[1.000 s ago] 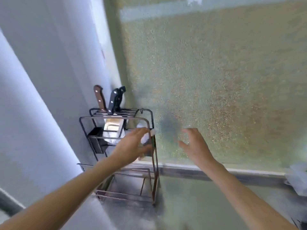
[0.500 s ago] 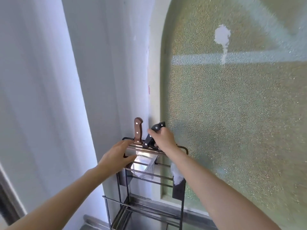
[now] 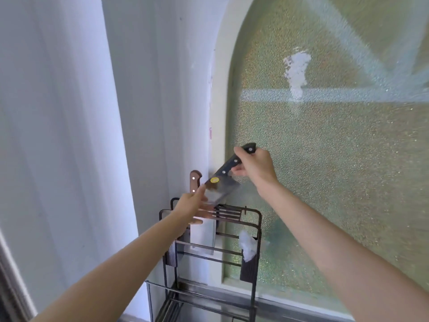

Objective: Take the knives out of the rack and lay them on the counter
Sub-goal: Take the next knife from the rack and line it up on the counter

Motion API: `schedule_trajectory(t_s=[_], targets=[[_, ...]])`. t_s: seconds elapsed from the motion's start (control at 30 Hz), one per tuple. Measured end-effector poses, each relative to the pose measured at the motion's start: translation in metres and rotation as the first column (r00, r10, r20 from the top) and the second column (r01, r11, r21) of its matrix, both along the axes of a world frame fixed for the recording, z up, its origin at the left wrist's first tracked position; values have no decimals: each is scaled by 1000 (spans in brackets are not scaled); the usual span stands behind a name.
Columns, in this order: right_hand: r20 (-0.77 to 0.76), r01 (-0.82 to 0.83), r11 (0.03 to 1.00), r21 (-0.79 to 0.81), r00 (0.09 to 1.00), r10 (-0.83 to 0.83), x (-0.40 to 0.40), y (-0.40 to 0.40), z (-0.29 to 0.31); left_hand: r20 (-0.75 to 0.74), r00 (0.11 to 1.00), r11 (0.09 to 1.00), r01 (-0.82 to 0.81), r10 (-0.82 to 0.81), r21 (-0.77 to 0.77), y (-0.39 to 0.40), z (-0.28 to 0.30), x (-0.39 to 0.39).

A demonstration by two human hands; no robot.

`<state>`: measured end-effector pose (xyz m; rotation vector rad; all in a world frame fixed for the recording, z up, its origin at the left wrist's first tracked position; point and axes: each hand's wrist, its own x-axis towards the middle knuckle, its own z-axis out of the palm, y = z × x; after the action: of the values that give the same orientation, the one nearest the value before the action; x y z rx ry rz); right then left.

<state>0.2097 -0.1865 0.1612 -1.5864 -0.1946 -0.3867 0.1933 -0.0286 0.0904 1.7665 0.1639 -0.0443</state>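
A black wire rack (image 3: 256, 231) stands against the white wall, beside a frosted window. My right hand (image 3: 257, 167) grips the black riveted handle of a cleaver (image 3: 217, 190) with a yellow sticker; the blade is tilted and mostly lifted above the rack's slotted top. My left hand (image 3: 189, 205) rests on the rack's top left rim, fingertips touching the cleaver's blade. A brown-handled knife (image 3: 195, 180) still stands upright in the rack, its wide blade (image 3: 202, 235) hanging below my left hand.
A crumpled white cloth (image 3: 248, 244) sits in a small dark holder (image 3: 248, 268) on the rack's right side. White wall (image 3: 151, 112) on the left, frosted green window (image 3: 325, 182) on the right, a metal ledge (image 3: 232, 296) below the rack.
My right hand has pulled the black-handled cleaver up and to the right out of the rack slot. My left hand has stayed on the rack's top, now touching the blade.
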Motion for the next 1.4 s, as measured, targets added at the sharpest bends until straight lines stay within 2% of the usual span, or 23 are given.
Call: schedule_trajectory(t_s=[0.13, 0.27, 0.33, 0.4, 0.5, 0.6, 0.67, 0.77, 0.93, 1.03, 1.1, 1.17, 1.27, 1.4], targets=[[28, -86, 991, 100, 996, 83, -32, -45, 0, 38, 998, 986, -36, 43, -163, -34, 19, 8], [-19, -160, 982, 99, 987, 163, -60, -106, -34, -92, 993, 961, 46, -73, -272, -71, 19, 4], [-75, -187, 980, 74, 978, 193, -75, -135, -55, -121, 986, 956, 80, -118, -282, -92, 12, 1], [-152, -197, 980, -31, 970, 190, -93, -162, -72, -129, 984, 961, 88, -125, -261, -114, 4, -2], [-293, -137, 910, -390, 956, 18, -120, -192, -90, -127, 976, 973, 151, -174, -172, -150, -13, -8], [-392, -142, 820, -554, 914, -107, -137, -208, -118, -122, 961, 967, 241, -250, -84, -189, -37, -18], [-390, -77, 816, -572, 901, -188, -147, -215, -144, -126, 941, 950, 307, -313, -62, -218, -55, -28], [-375, 112, 833, -541, 855, -359, -167, -228, -188, -153, 904, 917, 395, -399, -60, -257, -89, -45], [-466, 286, 825, -487, 714, -522, -212, -260, -272, -238, 805, 838, 537, -543, -97, -313, -165, -79], [-541, 337, 805, -489, 607, -583, -243, -279, -319, -329, 760, 806, 591, -561, -9, -343, -215, -99], [-589, 356, 779, -516, 513, -624, -263, -293, -345, -373, 697, 726, 683, -613, 83, -357, -248, -112], [-605, 348, 750, -563, 445, -661, -283, -304, -367, -397, 630, 608, 769, -668, 197, -366, -281, -124], [-606, 337, 707, -621, 365, -707, -309, -315, -396, -417, 502, 334, 847, -758, 414, -373, -323, -143], [-592, 285, 656, -699, 283, -755, -330, -320, -429, -459, 434, 175, 846, -775, 504, -379, -366, -164]])
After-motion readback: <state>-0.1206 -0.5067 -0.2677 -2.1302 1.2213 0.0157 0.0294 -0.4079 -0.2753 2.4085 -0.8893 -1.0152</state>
